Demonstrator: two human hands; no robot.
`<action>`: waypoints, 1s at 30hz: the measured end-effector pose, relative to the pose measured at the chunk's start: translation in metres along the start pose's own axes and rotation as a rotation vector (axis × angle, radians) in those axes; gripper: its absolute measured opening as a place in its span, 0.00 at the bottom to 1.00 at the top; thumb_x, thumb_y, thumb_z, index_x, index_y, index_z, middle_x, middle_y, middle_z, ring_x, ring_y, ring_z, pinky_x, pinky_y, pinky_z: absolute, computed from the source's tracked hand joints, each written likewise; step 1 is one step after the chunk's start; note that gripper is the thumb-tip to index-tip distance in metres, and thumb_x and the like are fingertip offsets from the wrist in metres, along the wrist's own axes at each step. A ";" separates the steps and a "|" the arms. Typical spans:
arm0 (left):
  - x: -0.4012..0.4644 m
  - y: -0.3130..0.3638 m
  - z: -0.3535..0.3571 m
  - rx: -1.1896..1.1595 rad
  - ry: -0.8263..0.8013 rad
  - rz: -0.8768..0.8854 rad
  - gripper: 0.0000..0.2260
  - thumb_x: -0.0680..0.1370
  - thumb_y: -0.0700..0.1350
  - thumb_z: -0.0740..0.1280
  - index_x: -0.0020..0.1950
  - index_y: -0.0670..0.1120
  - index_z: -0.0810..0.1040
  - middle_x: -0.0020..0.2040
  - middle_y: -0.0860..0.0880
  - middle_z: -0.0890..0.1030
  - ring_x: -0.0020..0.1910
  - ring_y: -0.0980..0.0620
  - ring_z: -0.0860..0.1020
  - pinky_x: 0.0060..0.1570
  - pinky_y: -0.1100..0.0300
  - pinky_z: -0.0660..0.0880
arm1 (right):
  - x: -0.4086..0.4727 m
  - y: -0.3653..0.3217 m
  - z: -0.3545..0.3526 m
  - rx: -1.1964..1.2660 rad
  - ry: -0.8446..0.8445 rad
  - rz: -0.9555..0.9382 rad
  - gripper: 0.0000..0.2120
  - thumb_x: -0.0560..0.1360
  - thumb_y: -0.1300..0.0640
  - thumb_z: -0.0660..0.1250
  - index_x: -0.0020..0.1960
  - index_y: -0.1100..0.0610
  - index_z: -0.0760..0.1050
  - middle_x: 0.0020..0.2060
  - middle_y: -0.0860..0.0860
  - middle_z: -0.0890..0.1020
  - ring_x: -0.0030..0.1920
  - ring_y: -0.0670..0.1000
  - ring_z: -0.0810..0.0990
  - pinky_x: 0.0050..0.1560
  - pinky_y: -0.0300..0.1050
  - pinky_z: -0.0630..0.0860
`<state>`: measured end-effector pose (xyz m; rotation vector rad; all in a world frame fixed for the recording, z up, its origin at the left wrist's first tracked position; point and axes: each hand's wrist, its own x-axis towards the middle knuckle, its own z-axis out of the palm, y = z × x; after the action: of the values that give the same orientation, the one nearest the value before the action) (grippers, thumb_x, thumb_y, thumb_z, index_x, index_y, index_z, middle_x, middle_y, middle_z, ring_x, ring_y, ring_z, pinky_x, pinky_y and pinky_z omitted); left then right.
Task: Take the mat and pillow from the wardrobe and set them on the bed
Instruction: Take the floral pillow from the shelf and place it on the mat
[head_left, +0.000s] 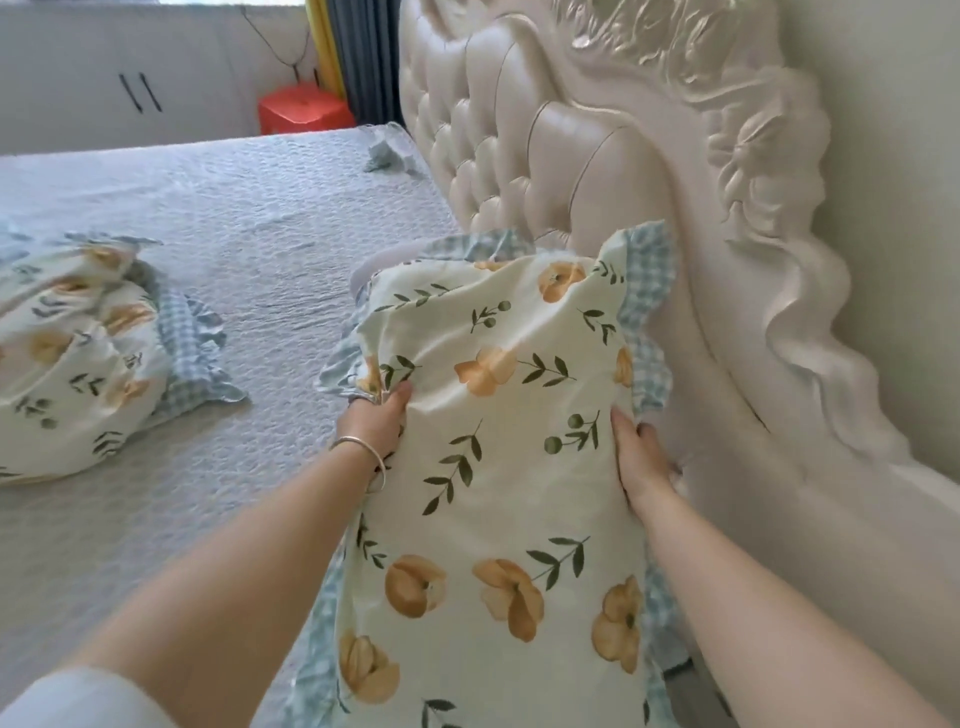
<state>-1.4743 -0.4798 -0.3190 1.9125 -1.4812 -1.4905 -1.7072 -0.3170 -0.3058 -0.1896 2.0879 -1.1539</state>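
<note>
A cream pillow (498, 467) printed with orange flowers and green sprigs, edged in a blue checked frill, lies lengthwise on the bed beside the headboard. My left hand (375, 421), with a bangle at the wrist, grips its left edge. My right hand (640, 457) presses its right edge, between the pillow and the headboard. A second pillow (78, 358) with the same print lies crumpled at the left on the bed. A grey quilted mat (249, 223) covers the bed under both pillows.
The tufted cream headboard (597, 156) with carved trim runs along the right. A red stool (304, 109) stands past the bed's far end, near white cabinet doors (135, 78) and a grey curtain. A small crumpled cloth (387, 150) lies at the mat's far corner.
</note>
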 end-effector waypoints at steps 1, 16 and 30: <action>0.010 0.004 0.008 -0.003 0.033 -0.018 0.29 0.73 0.64 0.63 0.64 0.43 0.71 0.55 0.39 0.79 0.52 0.40 0.78 0.55 0.49 0.75 | 0.018 -0.009 0.001 -0.034 -0.045 -0.020 0.26 0.77 0.42 0.59 0.68 0.57 0.64 0.59 0.51 0.73 0.57 0.51 0.70 0.57 0.44 0.65; 0.205 0.023 0.093 -0.031 0.148 -0.156 0.34 0.77 0.64 0.55 0.77 0.48 0.52 0.75 0.38 0.62 0.73 0.37 0.62 0.70 0.44 0.58 | 0.248 -0.068 0.105 -0.171 -0.289 -0.195 0.37 0.67 0.41 0.71 0.71 0.52 0.63 0.61 0.49 0.76 0.60 0.53 0.75 0.62 0.51 0.73; 0.272 -0.001 0.144 -0.135 0.209 0.002 0.49 0.67 0.65 0.71 0.76 0.58 0.41 0.77 0.45 0.57 0.74 0.44 0.61 0.72 0.46 0.58 | 0.320 -0.063 0.151 -0.373 -0.176 -0.338 0.39 0.68 0.44 0.71 0.74 0.51 0.57 0.68 0.53 0.72 0.67 0.56 0.71 0.67 0.51 0.68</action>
<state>-1.6146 -0.6601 -0.5260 1.9188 -1.2586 -1.3080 -1.8519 -0.5993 -0.4750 -0.8168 2.1447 -0.8816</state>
